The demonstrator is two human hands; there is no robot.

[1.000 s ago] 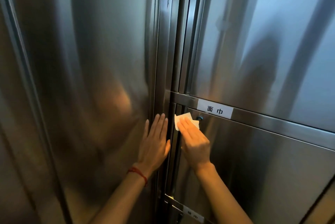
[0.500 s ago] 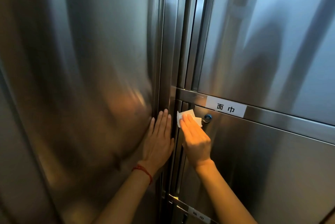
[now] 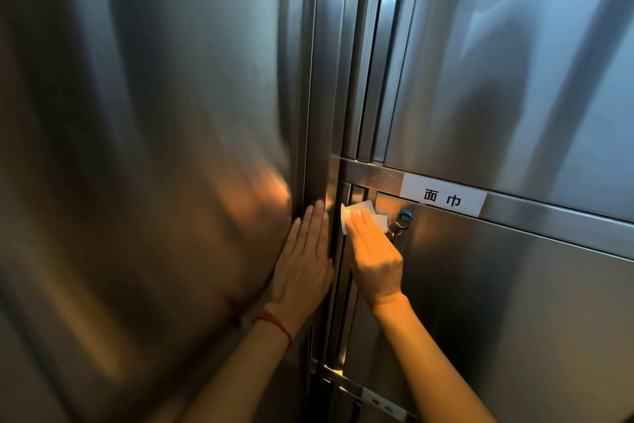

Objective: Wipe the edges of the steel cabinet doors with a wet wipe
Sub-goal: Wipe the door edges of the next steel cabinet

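Observation:
My right hand [image 3: 374, 254] lies flat with straight fingers on a white wet wipe [image 3: 360, 210], pressing it against the top left corner of the lower steel cabinet door [image 3: 514, 302]. The wipe's upper edge shows above my fingertips, at the door's left edge. My left hand [image 3: 303, 265] is spread flat on the tall steel panel [image 3: 154, 165] and the vertical frame strip [image 3: 320, 114], just left of the wipe. A red string circles that wrist.
A blue-capped lock with a key [image 3: 403, 218] sits just right of the wipe. A white paper label [image 3: 444, 198] is stuck on the horizontal rail above. The upper door [image 3: 514, 62] rises above it. Another label [image 3: 382, 407] marks a lower rail.
The view has shifted closer and slightly left. My right hand with the wipe stays at the door's top left corner, nudged a little upward. My left hand stays flat on the panel.

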